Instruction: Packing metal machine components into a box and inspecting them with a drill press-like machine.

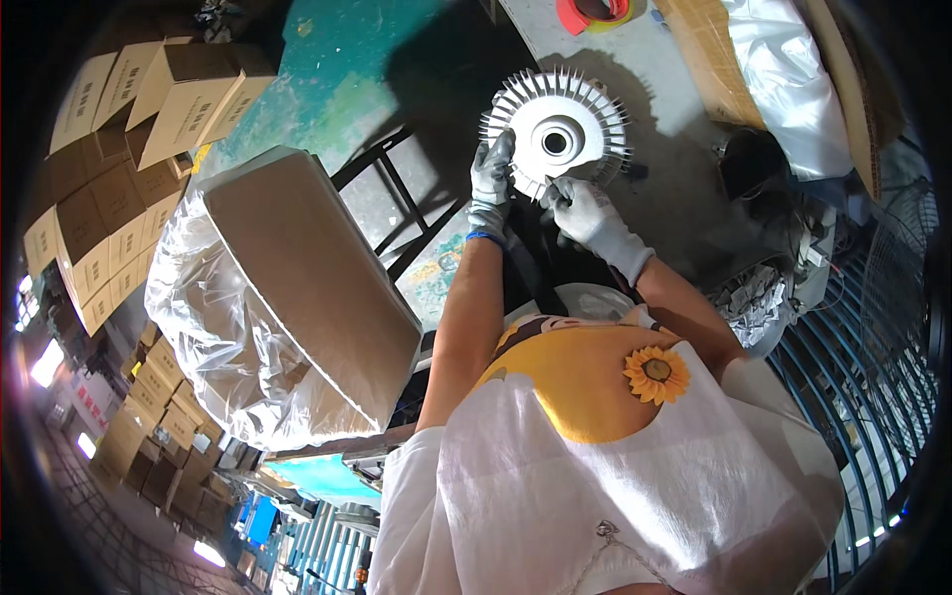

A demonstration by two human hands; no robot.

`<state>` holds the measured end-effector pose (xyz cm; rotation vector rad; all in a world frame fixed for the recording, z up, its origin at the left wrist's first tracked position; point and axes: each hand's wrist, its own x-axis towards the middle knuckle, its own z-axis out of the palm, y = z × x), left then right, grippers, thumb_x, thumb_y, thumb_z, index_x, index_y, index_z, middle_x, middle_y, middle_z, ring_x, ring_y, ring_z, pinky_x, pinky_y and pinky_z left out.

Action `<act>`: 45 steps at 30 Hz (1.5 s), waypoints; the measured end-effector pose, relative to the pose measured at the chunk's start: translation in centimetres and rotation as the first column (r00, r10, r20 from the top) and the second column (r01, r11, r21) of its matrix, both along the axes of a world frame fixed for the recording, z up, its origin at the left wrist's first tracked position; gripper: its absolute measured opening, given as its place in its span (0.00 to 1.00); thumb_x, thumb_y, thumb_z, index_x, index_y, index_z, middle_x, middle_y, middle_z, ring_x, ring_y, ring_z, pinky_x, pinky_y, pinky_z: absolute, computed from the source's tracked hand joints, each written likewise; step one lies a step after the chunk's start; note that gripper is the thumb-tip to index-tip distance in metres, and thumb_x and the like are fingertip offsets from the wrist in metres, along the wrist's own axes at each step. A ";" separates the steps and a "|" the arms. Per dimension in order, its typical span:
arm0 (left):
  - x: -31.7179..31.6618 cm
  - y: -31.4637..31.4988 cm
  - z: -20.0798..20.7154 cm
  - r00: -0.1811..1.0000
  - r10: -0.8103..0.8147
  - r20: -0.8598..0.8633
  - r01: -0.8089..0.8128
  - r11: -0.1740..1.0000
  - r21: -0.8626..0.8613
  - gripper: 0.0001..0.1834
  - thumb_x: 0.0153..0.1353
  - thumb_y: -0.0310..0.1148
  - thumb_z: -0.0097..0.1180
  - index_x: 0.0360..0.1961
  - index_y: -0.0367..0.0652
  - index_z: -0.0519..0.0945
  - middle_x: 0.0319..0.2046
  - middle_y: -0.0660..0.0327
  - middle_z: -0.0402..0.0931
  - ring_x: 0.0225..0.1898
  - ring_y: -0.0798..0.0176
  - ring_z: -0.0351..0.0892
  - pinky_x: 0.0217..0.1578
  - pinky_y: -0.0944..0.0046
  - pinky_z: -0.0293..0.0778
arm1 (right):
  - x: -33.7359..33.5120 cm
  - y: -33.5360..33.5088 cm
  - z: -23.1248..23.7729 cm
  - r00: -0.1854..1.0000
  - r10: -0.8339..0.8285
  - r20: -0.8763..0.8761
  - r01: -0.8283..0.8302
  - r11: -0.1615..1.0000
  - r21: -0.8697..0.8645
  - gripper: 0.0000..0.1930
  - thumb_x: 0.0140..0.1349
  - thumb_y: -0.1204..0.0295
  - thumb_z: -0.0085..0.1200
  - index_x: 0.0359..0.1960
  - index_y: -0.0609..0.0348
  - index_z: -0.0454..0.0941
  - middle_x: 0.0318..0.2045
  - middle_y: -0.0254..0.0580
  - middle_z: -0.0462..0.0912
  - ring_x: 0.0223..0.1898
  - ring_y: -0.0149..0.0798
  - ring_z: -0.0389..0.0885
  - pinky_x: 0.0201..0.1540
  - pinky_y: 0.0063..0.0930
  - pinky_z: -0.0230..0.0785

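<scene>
A round, pale grey metal part (587, 124) with fins all around its rim and a dark hole in its raised centre is in front of me at the top middle. My left hand (491, 177), in a grey-and-white work glove, grips its lower left edge, with fingers lying against the fins. At the lower edge of the part, my right hand (587, 213), gloved the same way, has its fingers curled in a pinch. Whatever it holds there is too small or hidden to name.
On my left stands a large carton (312, 268) lined with clear plastic, with stacked cardboard boxes (109, 213) beyond. Rolls of coloured tape (595, 15) lie on the grey work surface. A box with white plastic (783, 79) is at the upper right, near a blue wire guard (843, 367).
</scene>
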<state>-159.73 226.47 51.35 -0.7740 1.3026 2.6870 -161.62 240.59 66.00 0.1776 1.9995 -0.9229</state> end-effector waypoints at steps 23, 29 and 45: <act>-0.6 0.3 -1.1 0.992 0.031 0.120 -0.041 0.995 0.086 0.30 0.64 0.47 0.27 0.59 0.35 0.57 0.49 0.53 0.70 0.21 0.70 0.72 0.19 0.75 0.69 | 0.0 0.7 -1.1 0.992 0.088 -0.089 -0.085 0.996 0.031 0.13 0.56 0.63 0.46 0.33 0.61 0.74 0.28 0.53 0.77 0.31 0.52 0.77 0.35 0.37 0.69; 1.1 -1.2 -4.1 0.980 -0.054 -0.191 0.055 0.998 0.001 0.33 0.62 0.52 0.34 0.58 0.34 0.57 0.49 0.58 0.70 0.25 0.76 0.72 0.19 0.79 0.66 | -0.1 0.4 -0.2 0.987 0.138 -0.082 -0.136 0.990 0.032 0.14 0.56 0.62 0.45 0.35 0.60 0.75 0.33 0.54 0.77 0.37 0.52 0.76 0.40 0.38 0.67; 0.4 -0.8 0.2 0.911 -0.392 -0.129 0.161 0.626 -0.763 0.33 0.62 0.53 0.30 0.59 0.37 0.59 0.53 0.63 0.68 0.37 0.83 0.68 0.29 0.84 0.62 | 0.3 1.0 -1.7 0.979 0.109 -0.171 -0.120 0.991 -0.058 0.13 0.56 0.64 0.46 0.34 0.62 0.73 0.35 0.55 0.76 0.40 0.53 0.74 0.43 0.39 0.66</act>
